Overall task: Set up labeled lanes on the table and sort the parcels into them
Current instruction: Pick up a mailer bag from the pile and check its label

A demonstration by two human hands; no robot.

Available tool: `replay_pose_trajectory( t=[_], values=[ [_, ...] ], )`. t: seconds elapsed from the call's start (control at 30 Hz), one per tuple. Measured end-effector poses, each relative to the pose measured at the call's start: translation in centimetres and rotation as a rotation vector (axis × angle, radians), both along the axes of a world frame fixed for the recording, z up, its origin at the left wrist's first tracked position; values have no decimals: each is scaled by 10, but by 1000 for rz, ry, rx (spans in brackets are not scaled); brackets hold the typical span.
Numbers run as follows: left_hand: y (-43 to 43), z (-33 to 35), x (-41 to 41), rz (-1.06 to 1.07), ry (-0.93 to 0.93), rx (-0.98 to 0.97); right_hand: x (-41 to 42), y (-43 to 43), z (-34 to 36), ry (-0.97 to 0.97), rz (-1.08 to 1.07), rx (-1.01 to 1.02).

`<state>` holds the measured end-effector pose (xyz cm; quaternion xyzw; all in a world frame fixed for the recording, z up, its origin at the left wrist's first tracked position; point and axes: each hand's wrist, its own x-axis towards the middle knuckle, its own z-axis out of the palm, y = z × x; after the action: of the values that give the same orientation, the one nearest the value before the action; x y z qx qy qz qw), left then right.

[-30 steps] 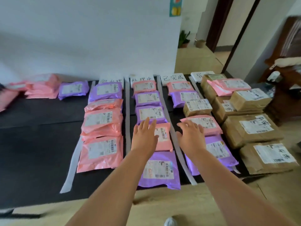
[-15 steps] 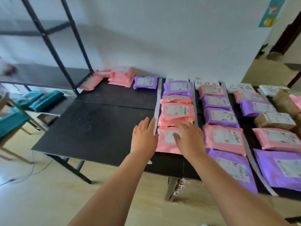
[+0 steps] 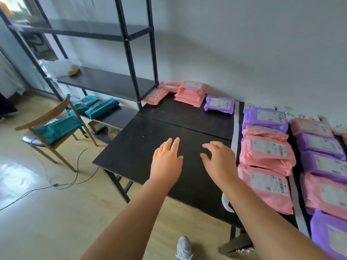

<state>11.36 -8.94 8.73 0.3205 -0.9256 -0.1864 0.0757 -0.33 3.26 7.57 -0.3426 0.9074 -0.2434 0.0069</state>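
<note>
My left hand point(image 3: 167, 158) hovers over the bare left part of the black table point(image 3: 142, 132), fingers straight, holding nothing. My right hand point(image 3: 219, 162) hangs beside it with loosely curled fingers, also empty. To the right, a white tape strip point(image 3: 235, 128) bounds the first lane, where pink parcels point(image 3: 268, 152) lie below a purple parcel point(image 3: 266, 119). A second lane of pink and purple parcels point(image 3: 323, 145) runs along the right edge. Handwritten paper labels point(image 3: 251, 105) stand against the wall. At the table's far left lie a stack of pink parcels point(image 3: 189, 92) and a lone purple parcel point(image 3: 219, 105).
A black metal shelf rack point(image 3: 129, 53) stands left of the table, with green parcels point(image 3: 101, 109) on its low shelf. A wooden chair point(image 3: 48, 128) holds another green parcel. A cable point(image 3: 75, 177) trails over the wooden floor. My shoe point(image 3: 185, 247) shows below.
The view has swung left from the parcel lanes to the bare table end and the shelf rack. Both hands have moved left off the parcels and now hover over bare table.
</note>
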Motion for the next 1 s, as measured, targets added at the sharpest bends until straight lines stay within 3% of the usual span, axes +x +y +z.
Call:
replay_pose_trajectory(
  t=[0.57,1.0],
  values=[
    [-241,-8,-74,138,-32,31,-88,-242,-9,-69,72,45],
    [-421,-42,-133,-48,-83,70,-118,-400,-42,-123,-105,120]
  ],
)
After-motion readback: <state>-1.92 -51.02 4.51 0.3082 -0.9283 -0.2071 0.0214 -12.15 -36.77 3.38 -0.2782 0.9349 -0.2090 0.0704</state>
